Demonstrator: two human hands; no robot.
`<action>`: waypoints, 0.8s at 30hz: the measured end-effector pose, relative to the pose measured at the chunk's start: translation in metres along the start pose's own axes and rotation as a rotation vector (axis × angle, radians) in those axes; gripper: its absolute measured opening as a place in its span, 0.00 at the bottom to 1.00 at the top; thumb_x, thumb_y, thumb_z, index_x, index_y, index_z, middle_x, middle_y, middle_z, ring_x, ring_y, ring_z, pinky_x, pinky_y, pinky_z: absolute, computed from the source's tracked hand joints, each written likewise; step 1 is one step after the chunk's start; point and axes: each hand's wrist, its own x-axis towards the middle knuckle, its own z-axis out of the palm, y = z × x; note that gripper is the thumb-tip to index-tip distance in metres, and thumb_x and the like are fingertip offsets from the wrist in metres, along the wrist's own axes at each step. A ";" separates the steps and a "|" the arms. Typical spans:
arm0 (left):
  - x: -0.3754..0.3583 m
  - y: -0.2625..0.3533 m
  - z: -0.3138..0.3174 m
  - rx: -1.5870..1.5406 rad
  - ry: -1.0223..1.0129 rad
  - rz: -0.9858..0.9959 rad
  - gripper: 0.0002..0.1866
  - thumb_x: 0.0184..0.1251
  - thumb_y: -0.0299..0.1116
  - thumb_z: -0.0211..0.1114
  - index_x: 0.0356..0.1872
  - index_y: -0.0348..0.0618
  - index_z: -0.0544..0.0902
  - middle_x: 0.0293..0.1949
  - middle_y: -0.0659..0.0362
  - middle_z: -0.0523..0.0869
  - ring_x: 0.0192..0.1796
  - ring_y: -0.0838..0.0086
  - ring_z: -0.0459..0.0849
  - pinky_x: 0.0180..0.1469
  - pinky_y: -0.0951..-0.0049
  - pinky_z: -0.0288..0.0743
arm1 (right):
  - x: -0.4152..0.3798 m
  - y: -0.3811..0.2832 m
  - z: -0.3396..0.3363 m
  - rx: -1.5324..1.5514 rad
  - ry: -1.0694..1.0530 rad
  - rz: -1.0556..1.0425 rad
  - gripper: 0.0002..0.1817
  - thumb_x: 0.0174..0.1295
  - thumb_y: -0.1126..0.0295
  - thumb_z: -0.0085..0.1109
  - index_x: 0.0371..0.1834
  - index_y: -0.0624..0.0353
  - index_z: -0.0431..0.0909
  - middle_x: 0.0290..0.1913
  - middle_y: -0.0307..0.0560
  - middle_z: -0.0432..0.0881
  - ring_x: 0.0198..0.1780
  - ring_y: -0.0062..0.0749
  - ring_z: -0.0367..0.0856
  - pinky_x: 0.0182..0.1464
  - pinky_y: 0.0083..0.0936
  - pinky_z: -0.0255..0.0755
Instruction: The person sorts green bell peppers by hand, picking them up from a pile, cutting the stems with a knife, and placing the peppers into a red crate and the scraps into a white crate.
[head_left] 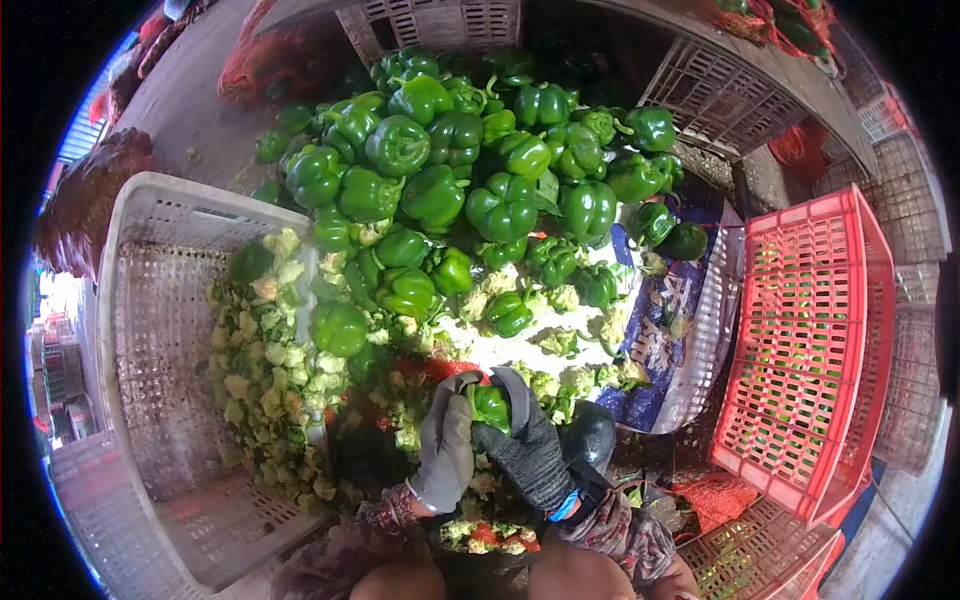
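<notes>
A green bell pepper (pixel 490 408) is held between my two gloved hands, close in front of my knees. My left hand (pixel 443 445), in a light grey glove, has its fingers wrapped round the left side of it. On its other side my right hand (pixel 527 452), in a darker grey glove, grips it too; whether a small tool is in that hand I cannot make out. Beyond my hands lies a big heap of whole green bell peppers (pixel 435 195). Pale green-white pepper cores (pixel 465 340) are scattered between the heap and my hands.
At left stands a white plastic crate (pixel 165 205), with a pile of pepper cores (pixel 270 375) in it. A red crate (pixel 800 350) leans at right, near a blue-and-white printed sheet (pixel 665 330). Further crates (pixel 725 95) stand behind the heap. Red netting (pixel 715 500) lies at lower right.
</notes>
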 end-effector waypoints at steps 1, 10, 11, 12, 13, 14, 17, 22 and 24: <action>0.000 0.000 0.001 0.008 0.007 -0.030 0.17 0.73 0.40 0.53 0.54 0.39 0.74 0.46 0.61 0.77 0.48 0.79 0.74 0.54 0.76 0.67 | -0.003 0.001 -0.002 -0.003 -0.015 0.013 0.35 0.58 0.75 0.64 0.68 0.59 0.60 0.57 0.44 0.75 0.58 0.29 0.73 0.62 0.27 0.65; 0.009 -0.003 -0.023 0.550 -0.447 0.222 0.12 0.63 0.30 0.54 0.45 0.39 0.77 0.42 0.56 0.81 0.43 0.72 0.79 0.48 0.72 0.73 | -0.025 0.021 -0.022 0.328 -0.092 0.195 0.32 0.58 0.68 0.67 0.64 0.64 0.64 0.54 0.47 0.78 0.53 0.27 0.75 0.56 0.26 0.71; 0.011 0.000 -0.024 0.533 -0.519 0.173 0.12 0.62 0.30 0.55 0.45 0.39 0.78 0.42 0.56 0.81 0.43 0.72 0.80 0.47 0.72 0.74 | -0.028 0.035 -0.030 0.345 -0.157 0.293 0.33 0.57 0.68 0.68 0.65 0.63 0.64 0.54 0.47 0.78 0.53 0.26 0.76 0.55 0.26 0.72; 0.014 0.002 -0.025 0.516 -0.587 0.129 0.13 0.61 0.30 0.56 0.45 0.39 0.78 0.42 0.56 0.81 0.43 0.72 0.80 0.47 0.72 0.74 | -0.028 0.039 -0.035 0.360 -0.225 0.386 0.34 0.57 0.67 0.68 0.66 0.63 0.63 0.54 0.47 0.77 0.52 0.26 0.76 0.54 0.26 0.72; 0.012 -0.010 -0.032 0.328 -0.635 -0.145 0.13 0.60 0.29 0.59 0.46 0.39 0.78 0.44 0.56 0.81 0.44 0.72 0.80 0.49 0.72 0.74 | -0.031 0.041 -0.036 0.357 -0.229 0.374 0.36 0.57 0.66 0.69 0.66 0.62 0.62 0.53 0.46 0.78 0.51 0.25 0.76 0.52 0.24 0.73; 0.012 -0.017 -0.037 0.283 -0.668 -0.162 0.13 0.60 0.28 0.59 0.47 0.39 0.78 0.43 0.57 0.82 0.44 0.72 0.80 0.48 0.72 0.74 | -0.034 0.042 -0.036 0.369 -0.241 0.371 0.36 0.57 0.66 0.68 0.67 0.62 0.62 0.53 0.46 0.78 0.51 0.25 0.76 0.52 0.24 0.74; 0.015 -0.018 -0.040 0.266 -0.742 -0.036 0.13 0.63 0.26 0.58 0.50 0.40 0.77 0.43 0.58 0.82 0.42 0.75 0.81 0.46 0.73 0.75 | -0.034 0.035 -0.039 0.410 -0.266 0.395 0.34 0.59 0.67 0.66 0.67 0.62 0.62 0.51 0.47 0.79 0.48 0.23 0.77 0.48 0.24 0.75; 0.005 -0.008 -0.023 0.013 -0.548 -0.385 0.16 0.71 0.34 0.50 0.55 0.42 0.76 0.41 0.61 0.81 0.40 0.78 0.80 0.39 0.76 0.76 | -0.028 0.040 -0.040 -0.002 -0.094 0.175 0.28 0.59 0.68 0.63 0.63 0.59 0.67 0.49 0.44 0.81 0.46 0.24 0.79 0.49 0.24 0.75; 0.004 -0.009 -0.006 -0.125 -0.353 -0.416 0.19 0.74 0.45 0.48 0.56 0.44 0.76 0.36 0.64 0.82 0.35 0.80 0.80 0.30 0.77 0.75 | -0.022 0.015 -0.040 -0.230 0.063 0.094 0.27 0.59 0.67 0.63 0.62 0.59 0.70 0.48 0.41 0.83 0.44 0.23 0.81 0.50 0.23 0.74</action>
